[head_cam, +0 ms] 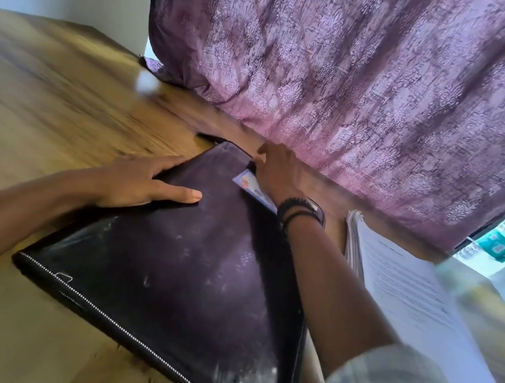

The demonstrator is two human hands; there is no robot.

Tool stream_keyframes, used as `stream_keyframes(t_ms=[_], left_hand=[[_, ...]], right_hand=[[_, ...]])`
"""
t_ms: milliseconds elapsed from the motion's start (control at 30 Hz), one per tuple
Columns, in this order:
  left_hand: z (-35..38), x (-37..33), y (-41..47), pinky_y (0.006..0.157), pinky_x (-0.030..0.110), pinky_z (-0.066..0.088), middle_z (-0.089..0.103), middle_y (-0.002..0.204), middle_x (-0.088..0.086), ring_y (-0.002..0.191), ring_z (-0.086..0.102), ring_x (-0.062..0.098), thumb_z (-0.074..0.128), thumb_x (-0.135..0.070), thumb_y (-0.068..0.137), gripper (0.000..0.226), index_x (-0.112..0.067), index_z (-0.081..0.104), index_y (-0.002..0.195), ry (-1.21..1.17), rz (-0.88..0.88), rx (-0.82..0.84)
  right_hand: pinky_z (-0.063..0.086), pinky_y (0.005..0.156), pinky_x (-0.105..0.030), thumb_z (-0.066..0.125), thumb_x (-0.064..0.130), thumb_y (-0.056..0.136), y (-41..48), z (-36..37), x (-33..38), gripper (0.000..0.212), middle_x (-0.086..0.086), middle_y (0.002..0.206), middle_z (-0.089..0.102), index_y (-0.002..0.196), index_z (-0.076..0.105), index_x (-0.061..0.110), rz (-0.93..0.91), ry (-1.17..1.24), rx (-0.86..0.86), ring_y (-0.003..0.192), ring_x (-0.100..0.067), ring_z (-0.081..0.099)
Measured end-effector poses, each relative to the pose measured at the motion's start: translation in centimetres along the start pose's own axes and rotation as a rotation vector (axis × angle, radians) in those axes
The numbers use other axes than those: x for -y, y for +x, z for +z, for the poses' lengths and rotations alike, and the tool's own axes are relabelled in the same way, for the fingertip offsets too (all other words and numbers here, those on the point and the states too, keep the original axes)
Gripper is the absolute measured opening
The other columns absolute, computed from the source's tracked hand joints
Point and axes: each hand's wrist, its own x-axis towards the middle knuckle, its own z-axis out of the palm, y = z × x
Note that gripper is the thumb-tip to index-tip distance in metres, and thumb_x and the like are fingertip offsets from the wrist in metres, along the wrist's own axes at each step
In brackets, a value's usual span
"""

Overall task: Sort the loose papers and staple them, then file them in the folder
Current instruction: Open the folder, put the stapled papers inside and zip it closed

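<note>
Head view: left hand (145, 179) presses flat on the closed black leather zip folder (188, 266) on the wooden table (48, 91); right hand (275, 170) sits at its far corner (grip hidden, cannot tell). White paper stack (408, 294) lies beside. Likely opening; next, unzip.

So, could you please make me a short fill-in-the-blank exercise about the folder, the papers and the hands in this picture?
1. The folder on the table is ____ in colour.
2. The left hand lies ____ on the folder's cover, fingers straight.
3. The stack of papers lies on the folder's ____ side.
4. The right hand is at the folder's far edge, in front of a ____ curtain.

Missing words: black; flat; right; purple.
</note>
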Motion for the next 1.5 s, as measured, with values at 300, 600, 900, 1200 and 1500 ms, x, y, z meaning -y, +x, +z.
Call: stream_keyframes(t_ms=[300,600,900,1200,1500], left_hand=[[0.4,-0.2,0.1,0.104,0.041,0.044,0.065,0.118,-0.022,0.109,0.063,0.005,0.069,-0.073,0.061,0.071,-0.049,0.054,0.125,-0.034,-0.023,0.023],[2.4,-2.9,2.0,0.09,0.036,0.05,0.069,0.111,-0.007,0.105,0.064,0.018,0.057,-0.058,0.082,0.042,-0.031,0.062,0.113,0.396,-0.026,-0.247],[9.8,-17.2,1.7,0.106,0.037,0.039,0.045,0.145,-0.001,0.13,0.045,0.02,0.04,-0.088,0.069,0.097,-0.02,0.042,0.138,0.564,0.16,-0.128],[6.7,-26.3,3.2,0.072,0.031,0.049,0.057,0.103,0.005,0.093,0.056,0.022,0.06,-0.012,0.084,0.043,-0.007,0.05,0.126,0.736,0.104,0.039],[-0.5,-23.7,1.8,0.113,0.062,0.012,0.044,0.142,0.017,0.137,0.029,0.039,0.051,-0.027,0.093,0.043,-0.016,0.049,0.135,1.849,-0.061,-0.184]], right_hand=[[0.041,0.069,-0.028,0.063,0.051,0.08,-9.4,-4.4,-7.9,0.035,-0.003,0.086,0.065,0.079,0.062,0.017,0.295,0.14,-0.066,0.08,-0.025,0.058],[0.043,0.039,-0.02,0.069,0.034,0.088,-10.6,-6.7,-9.6,0.035,-0.01,0.058,0.05,0.079,0.052,0.005,0.627,0.837,0.216,0.033,-0.012,0.048],[0.055,0.081,-0.028,0.055,0.039,0.092,-9.8,-8.2,-9.9,0.051,-0.016,0.106,0.066,0.119,0.06,-0.004,0.44,1.851,0.09,0.089,-0.023,0.064],[0.047,0.101,-0.04,0.044,0.03,0.1,-10.8,-7.8,-7.9,0.041,-0.012,0.133,0.06,0.132,0.054,0.008,0.188,1.956,0.136,0.121,-0.024,0.059],[0.051,0.091,-0.033,0.067,0.055,0.08,-11.3,-4.1,-5.8,0.036,0.004,0.109,0.066,0.106,0.064,0.03,0.123,1.049,-0.132,0.101,-0.01,0.063]])
